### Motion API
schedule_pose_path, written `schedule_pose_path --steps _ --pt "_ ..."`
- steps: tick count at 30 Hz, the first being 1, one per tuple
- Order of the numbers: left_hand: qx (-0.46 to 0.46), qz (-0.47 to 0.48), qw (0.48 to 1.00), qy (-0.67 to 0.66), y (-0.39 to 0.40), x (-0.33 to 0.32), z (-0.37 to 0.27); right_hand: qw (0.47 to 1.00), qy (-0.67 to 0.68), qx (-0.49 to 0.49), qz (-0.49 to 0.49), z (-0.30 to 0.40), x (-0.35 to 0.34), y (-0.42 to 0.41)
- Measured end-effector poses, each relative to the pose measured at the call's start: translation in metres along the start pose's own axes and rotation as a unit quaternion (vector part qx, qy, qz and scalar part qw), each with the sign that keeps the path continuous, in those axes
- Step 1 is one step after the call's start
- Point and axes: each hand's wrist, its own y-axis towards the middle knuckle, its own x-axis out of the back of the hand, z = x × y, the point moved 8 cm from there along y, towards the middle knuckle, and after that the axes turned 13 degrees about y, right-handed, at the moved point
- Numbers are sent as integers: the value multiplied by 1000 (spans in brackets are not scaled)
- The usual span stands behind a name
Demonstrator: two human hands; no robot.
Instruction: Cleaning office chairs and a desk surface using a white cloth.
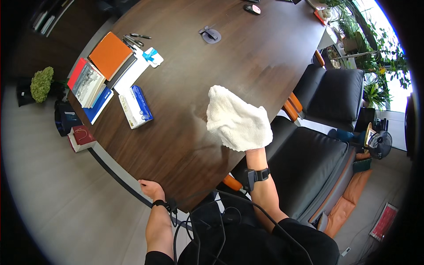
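Observation:
A white terry cloth [237, 119] drapes over my right hand [254, 152], at the right side of the dark wooden table [185, 79]. The cloth hides the fingers; only the base of the hand and the wrist show below it. I hold the cloth, and a smeared dull patch of tabletop lies around it. At the table's near left edge is my left hand [153, 189], its fingers curled and partly turned from view. No object shows in it. Both wrists wear black straps, the right one with a dark device.
Left on the table are a tissue pack [135, 106], stacked books [87, 82], an orange notebook [111, 54], pens [133, 41] and a white box with a blue ribbon [153, 58]. Farther off lie a round stand [211, 34] and a mouse [252, 9]. Black chairs [308, 165] line the right side; cables cross my front.

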Motion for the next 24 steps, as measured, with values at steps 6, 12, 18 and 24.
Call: schedule_pose_path --steps 6,12,18,24 --pt "17 31 999 12 2 -1 -1 976 -186 79 -86 29 -4 -8" --pt "10 10 1000 11 3 -2 3 816 -476 260 -200 130 -3 -40" --pt "7 15 1000 22 11 -10 8 201 -976 76 -32 26 79 -44" --pt "15 8 1000 10 10 -12 9 145 -979 131 -64 -71 116 -66"
